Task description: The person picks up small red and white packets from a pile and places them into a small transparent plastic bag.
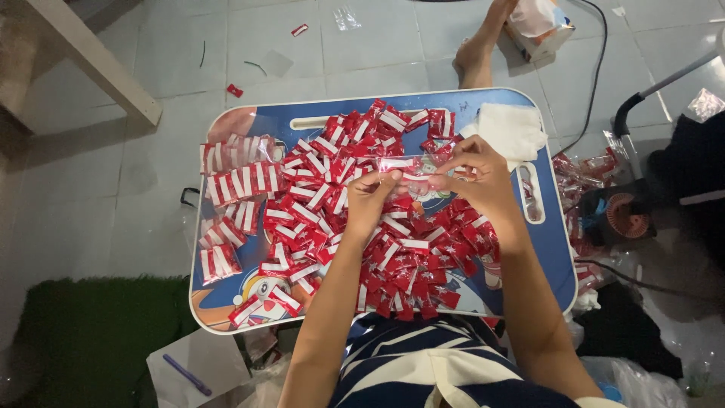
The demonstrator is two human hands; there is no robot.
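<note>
A blue lap tray (555, 249) with a cartoon print carries a big heap of small red-and-white wrapped candies (393, 249). Filled clear packets of the same candies (234, 181) lie in rows on its left side. Over the middle of the heap, my left hand (370, 202) and my right hand (476, 175) together hold a clear plastic packet (411, 171) with red-and-white candies in it. Both hands pinch its ends with the fingertips.
A white folded cloth (510, 128) lies on the tray's far right corner. A bare foot (479, 53) and a tissue box (538, 26) are beyond the tray. A small fan (623, 215) and more packets (585, 170) sit at the right. Green mat (91, 332), purple pen (187, 375), wooden leg (91, 57).
</note>
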